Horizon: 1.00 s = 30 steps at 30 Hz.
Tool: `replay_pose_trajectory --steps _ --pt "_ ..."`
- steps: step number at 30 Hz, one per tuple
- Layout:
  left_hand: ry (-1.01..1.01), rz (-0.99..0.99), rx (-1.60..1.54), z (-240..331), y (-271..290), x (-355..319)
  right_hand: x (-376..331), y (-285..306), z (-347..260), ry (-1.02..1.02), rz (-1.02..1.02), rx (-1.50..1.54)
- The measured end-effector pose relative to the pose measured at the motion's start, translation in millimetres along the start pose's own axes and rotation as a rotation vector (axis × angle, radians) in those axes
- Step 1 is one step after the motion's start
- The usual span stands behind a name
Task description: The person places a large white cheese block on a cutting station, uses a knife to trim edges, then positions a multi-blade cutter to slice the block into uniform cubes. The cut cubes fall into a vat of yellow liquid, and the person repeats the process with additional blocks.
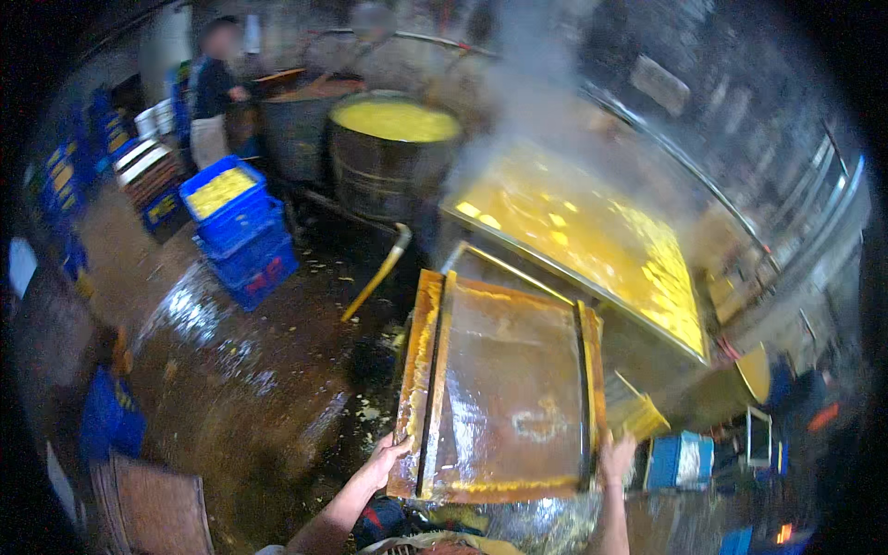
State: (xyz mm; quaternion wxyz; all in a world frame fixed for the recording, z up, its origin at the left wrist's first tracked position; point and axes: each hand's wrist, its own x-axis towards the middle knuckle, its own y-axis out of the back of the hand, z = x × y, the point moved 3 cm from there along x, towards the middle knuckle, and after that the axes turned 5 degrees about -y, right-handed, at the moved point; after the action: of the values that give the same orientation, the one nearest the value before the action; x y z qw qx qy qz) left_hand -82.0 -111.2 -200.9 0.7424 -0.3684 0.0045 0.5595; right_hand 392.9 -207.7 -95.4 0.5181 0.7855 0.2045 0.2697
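Room: dim, steamy workshop with a wet concrete floor (240, 370) that shines with puddles and scraps.
Landmark: steaming rectangular vat (592, 250), full of yellow liquid with pale pieces floating on it.
Thing in hand: large flat wooden-framed tray (504, 388), its sheet wet and brown with yellow residue along the frame; it lies just on the near side of the vat, far edge close to the vat's rim, contact not clear.
Left hand (387, 455): clenched on the tray's near left corner, fingers round the frame bar.
Right hand (618, 455): clasping the near right corner of the same frame.
Beyond the vat: round drum (393, 148) of the same yellow liquid, to its far left.
Left of the drum: stacked blue crates (242, 231), the top one holding yellow pieces; a person in dark clothes (215, 102) stands farther back.
Handling judgement: tray looks broad and slick, so both corners should carry evenly and the sheet stay level; a tilt could let it slip.
Risk judgement: steam and hot liquid lie just ahead, and the floor is wet; steady footing and forearms clear of the rim seem wise.
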Motion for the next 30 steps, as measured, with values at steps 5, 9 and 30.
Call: replay_pose_trajectory --steps 5,9,30 --pt "-0.15 0.139 0.161 -4 26 -77 -25 -52 112 -0.276 -0.688 0.422" --pt "-0.24 0.238 0.154 57 43 -176 -73 11 18 -0.133 -1.014 0.767" --pt "-1.194 1.446 -0.461 -137 173 -733 -442 -237 -428 1.885 -1.303 -0.346"
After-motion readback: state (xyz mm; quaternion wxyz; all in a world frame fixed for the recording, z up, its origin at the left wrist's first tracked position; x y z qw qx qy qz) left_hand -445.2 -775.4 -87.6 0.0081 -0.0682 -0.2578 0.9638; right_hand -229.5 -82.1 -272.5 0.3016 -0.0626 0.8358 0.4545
